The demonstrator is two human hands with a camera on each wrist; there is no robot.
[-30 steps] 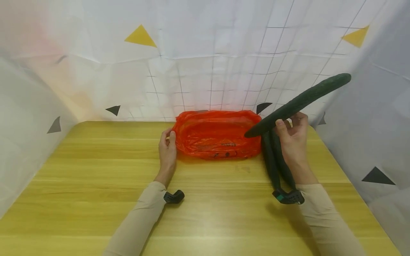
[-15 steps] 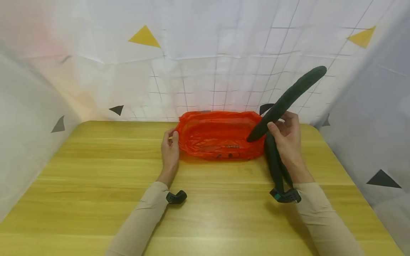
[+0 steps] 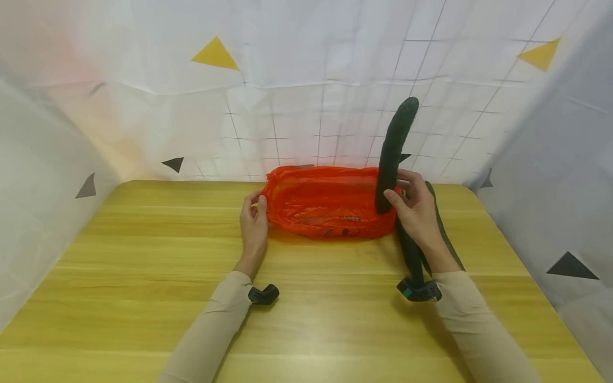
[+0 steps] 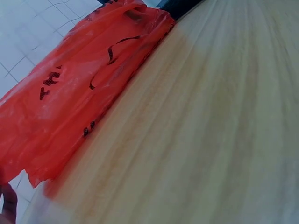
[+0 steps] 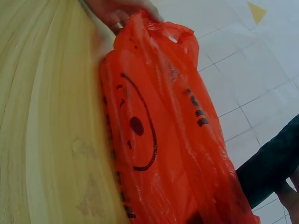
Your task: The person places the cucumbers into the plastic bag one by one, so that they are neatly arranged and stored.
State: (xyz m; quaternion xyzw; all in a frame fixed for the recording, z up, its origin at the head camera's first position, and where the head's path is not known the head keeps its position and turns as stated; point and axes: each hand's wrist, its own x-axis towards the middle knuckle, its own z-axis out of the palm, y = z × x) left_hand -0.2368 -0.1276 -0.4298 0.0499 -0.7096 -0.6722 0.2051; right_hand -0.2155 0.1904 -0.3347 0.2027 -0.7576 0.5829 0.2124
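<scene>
An orange-red plastic bag (image 3: 311, 230) with black print sits on the table, its mouth spread wide and facing up. My left hand (image 3: 253, 229) pinches the rim at the bag's left end; only a bit of finger shows in the left wrist view. In my right hand (image 3: 415, 210) a long dark green cucumber (image 3: 397, 143) is held near its lower end, almost upright. Its lower tip is just inside the right end of the bag's mouth. In the right wrist view the cucumber (image 5: 267, 169) appears at the bag's edge, beside the fingers.
More cucumbers (image 3: 409, 252) lie on the wooden table (image 3: 306, 319) right of the bag, partly hidden under my right wrist. A white patterned sheet (image 3: 297, 122) hangs just behind the bag, and others stand at both sides.
My right hand has moved left and turned the cucumber from a rightward slant to nearly upright, with its lower tip now at the bag's mouth. My left hand stays at the bag's rim.
</scene>
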